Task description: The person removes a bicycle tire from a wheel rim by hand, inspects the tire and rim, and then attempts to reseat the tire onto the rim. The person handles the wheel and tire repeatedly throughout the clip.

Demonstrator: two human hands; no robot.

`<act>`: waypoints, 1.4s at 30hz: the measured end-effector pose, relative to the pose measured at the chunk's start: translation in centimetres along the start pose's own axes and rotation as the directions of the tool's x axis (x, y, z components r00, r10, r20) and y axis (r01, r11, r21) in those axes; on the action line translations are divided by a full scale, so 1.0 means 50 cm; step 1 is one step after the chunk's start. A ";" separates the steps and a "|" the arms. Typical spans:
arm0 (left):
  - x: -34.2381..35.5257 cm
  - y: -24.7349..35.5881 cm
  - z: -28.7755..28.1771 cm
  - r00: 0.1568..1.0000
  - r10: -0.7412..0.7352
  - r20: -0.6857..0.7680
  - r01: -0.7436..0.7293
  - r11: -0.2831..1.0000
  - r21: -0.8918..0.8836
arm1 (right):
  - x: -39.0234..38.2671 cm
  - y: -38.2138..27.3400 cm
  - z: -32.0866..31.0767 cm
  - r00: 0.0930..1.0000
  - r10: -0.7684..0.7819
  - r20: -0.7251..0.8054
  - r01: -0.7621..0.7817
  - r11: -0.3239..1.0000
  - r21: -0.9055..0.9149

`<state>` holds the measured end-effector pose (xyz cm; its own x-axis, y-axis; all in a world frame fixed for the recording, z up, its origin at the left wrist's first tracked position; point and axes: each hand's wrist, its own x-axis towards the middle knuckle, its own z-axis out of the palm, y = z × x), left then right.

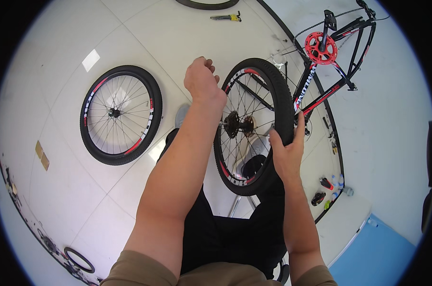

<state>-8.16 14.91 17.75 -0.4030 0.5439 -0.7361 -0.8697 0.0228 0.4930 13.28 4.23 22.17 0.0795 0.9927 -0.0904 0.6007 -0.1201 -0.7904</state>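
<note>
Wheel with gears: this wheel (247,125) is up in front of the person's knees, between the two forearms, left of the bike frame (305,86).
Wheel's direction: its geared side faces left, the axle end pointing that way; the tread shows along the right.
Wheel's long axis: seen at a slant, the oval runs nearly up and down the view, its top leaning slightly right.
Right hand: the hand (288,150) grips the right side of the tyre, thumb on the spoke side, fingers over the tread.
Left hand: the hand (202,80) is curled by the wheel's upper left edge; I cannot tell if it holds anything.
Floor, left: a second wheel (114,112) lies flat.
Floor, top: a yellow-and-black tool (228,17) lies below a dark tyre (209,5).
Frame: it carries a red chainring (314,46).
</note>
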 end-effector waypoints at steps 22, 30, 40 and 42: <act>0.006 0.013 -0.006 1.000 -0.030 0.003 0.030 0.998 -0.064 | -0.009 -0.177 -0.138 0.997 -0.058 -0.050 0.063 0.992 0.105; 0.001 0.015 -0.006 1.000 -0.029 -0.001 0.029 0.994 -0.104 | -0.015 -0.187 -0.124 0.981 -0.192 0.025 0.193 0.964 -0.181; -0.001 0.008 -0.004 0.999 -0.039 -0.002 0.039 0.996 -0.086 | 0.103 -0.013 0.034 0.982 -0.135 0.132 0.150 0.982 -0.114; -0.002 0.008 0.003 0.999 -0.045 0.007 0.046 0.996 -0.081 | 0.112 -0.024 0.032 0.983 -0.109 0.146 0.120 0.990 -0.069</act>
<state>-8.44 14.98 18.08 -0.3613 0.5482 -0.7543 -0.9075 -0.0208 0.4195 11.73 9.96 21.65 -0.1039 0.9904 -0.0913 0.6594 -0.0001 -0.7518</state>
